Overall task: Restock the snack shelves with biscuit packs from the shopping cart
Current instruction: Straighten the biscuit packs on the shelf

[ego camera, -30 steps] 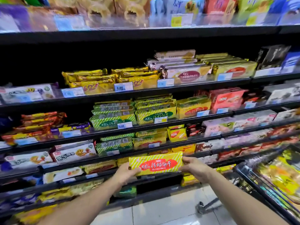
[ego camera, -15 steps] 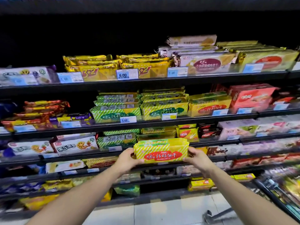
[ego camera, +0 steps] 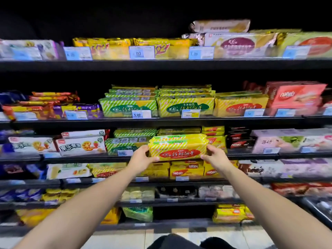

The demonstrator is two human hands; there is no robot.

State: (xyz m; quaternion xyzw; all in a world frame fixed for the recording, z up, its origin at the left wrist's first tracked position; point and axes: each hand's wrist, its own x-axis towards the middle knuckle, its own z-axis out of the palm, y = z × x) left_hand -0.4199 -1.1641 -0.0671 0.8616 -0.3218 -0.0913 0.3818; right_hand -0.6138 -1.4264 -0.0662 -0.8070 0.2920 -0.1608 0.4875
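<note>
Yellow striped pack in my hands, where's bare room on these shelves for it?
Lowest shelf: a dark gap between the green bag and the yellow boxes looks bare. Headroom shows above the red-oval packs, left of the red Nabati box. The green-oval stacks are piled high. Behind the held pack is hidden.

pose: outstretched forward | left hand [ego camera: 142, 157]: grips biscuit pack [ego camera: 177, 148] end | right hand [ego camera: 215, 155]: grips opposite end
</note>
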